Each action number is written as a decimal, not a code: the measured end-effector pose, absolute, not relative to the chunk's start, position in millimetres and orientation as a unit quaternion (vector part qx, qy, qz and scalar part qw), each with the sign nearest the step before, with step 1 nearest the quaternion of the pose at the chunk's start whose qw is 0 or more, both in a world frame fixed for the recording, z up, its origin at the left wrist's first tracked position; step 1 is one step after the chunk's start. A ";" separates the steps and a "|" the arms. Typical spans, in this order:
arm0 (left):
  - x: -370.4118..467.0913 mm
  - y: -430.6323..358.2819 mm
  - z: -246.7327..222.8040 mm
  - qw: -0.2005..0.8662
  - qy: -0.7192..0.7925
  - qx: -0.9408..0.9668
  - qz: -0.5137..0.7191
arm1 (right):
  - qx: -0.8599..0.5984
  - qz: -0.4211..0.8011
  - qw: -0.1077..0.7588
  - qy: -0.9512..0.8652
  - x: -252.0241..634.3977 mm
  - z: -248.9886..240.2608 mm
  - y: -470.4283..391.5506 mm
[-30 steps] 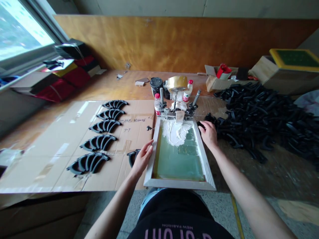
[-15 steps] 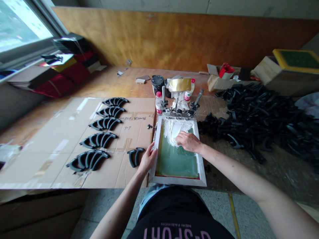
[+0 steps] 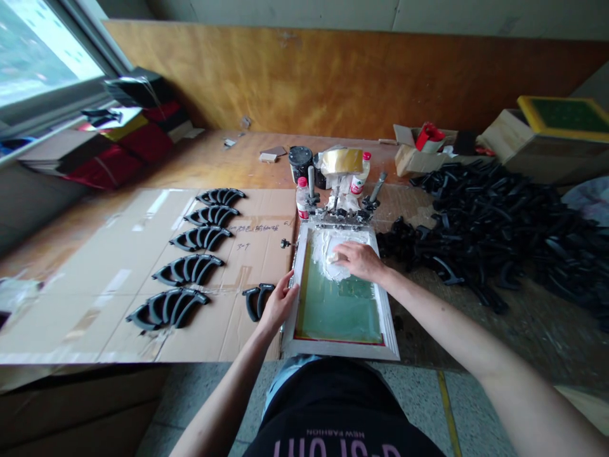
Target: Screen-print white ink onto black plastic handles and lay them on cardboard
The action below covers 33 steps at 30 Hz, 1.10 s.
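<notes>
A silkscreen frame [image 3: 342,348] with a pale metal border and green mesh lies in front of me, hinged to clamps [image 3: 337,218] at its far end. Thick white ink [image 3: 328,240] is smeared over the mesh's far part. My right hand [image 3: 358,259] is closed over that ink, pinching a small white-smeared piece [image 3: 334,258] that looks like a squeegee, mostly hidden by the fingers. At the frame's left side, my left hand [image 3: 281,301] grips the edge. Two curved black plastic parts [image 3: 257,301] lie on cardboard just left of that hand.
Several rows of curved black parts [image 3: 189,269] lie on the cardboard sheet [image 3: 114,254] at left. A large heap of black parts [image 3: 504,222] fills the right side. Behind the clamps stand red-capped bottles [image 3: 360,176] and a black tub [image 3: 301,164]. Cartons [image 3: 509,141] sit at the back right.
My right hand has shifted slightly away from me over the white ink, and its fingers have turned so the pinched piece shows. The frame's near end appears slightly raised. My left hand stays at the edge.
</notes>
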<state>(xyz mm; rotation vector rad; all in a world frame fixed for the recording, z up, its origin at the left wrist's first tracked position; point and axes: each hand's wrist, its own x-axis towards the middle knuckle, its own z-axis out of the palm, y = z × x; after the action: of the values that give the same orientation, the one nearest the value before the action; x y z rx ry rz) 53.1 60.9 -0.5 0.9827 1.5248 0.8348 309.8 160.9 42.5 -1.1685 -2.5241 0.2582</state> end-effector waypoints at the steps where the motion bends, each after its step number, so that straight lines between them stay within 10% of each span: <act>1: 53.0 60.8 7.5 0.546 0.636 0.413 0.355 | -0.436 0.090 0.183 -0.876 307.7 47.9 172.9; 11: 64.5 102.8 106.7 0.527 0.516 0.397 0.547 | -0.661 0.015 0.338 -0.670 401.3 68.5 237.8; 16: 86.6 134.5 127.6 0.500 0.468 0.396 0.612 | -0.673 0.144 0.224 -0.690 399.0 6.1 192.5; 26: 136.0 42.7 9.7 0.761 0.509 0.176 0.362 | -0.415 0.106 0.212 -0.878 296.8 3.7 92.4; 33: 27.6 31.2 -30.0 0.561 0.697 0.252 0.367 | -0.583 0.110 0.228 -0.772 385.7 11.2 164.2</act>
<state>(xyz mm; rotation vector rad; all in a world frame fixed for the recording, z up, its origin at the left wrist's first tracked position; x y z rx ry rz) 27.6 31.2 -30.0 0.5947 1.6428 0.8654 385.7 164.2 11.2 -1.6069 -2.1254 0.3037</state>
